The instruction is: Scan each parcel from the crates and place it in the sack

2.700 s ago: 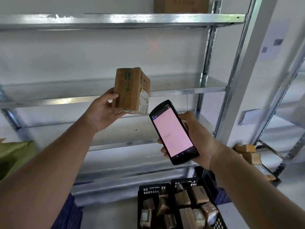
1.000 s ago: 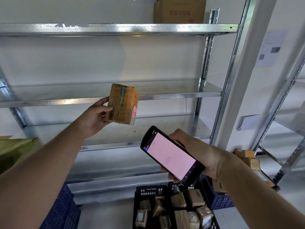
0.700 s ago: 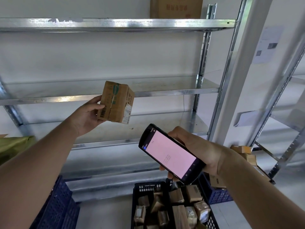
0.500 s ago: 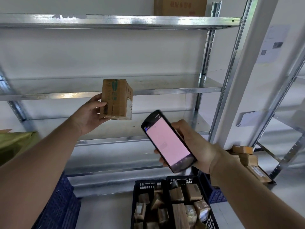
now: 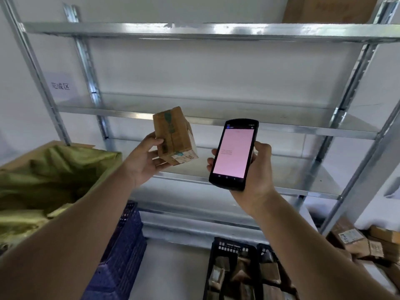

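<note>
A taped parcel (image 5: 174, 135) is being gripped by the left hand (image 5: 145, 161) (thumb on its near face, fingers curled beneath); a scanner (image 5: 234, 154) is being clasped by the right hand (image 5: 257, 169).

In front of you stands a galvanised steel rack (image 5: 216, 32), with shelves running across the frame and slotted uprights rising at left and right. On its top shelf, at the upper right, sits a large cardboard box (image 5: 329, 8), cut off by the frame's edge. A white paper sign (image 5: 60, 85) with dark characters hangs on the white wall (image 5: 216, 68) at the upper left, between two uprights. At bottom centre you see pale grey floor (image 5: 173, 267).
</note>
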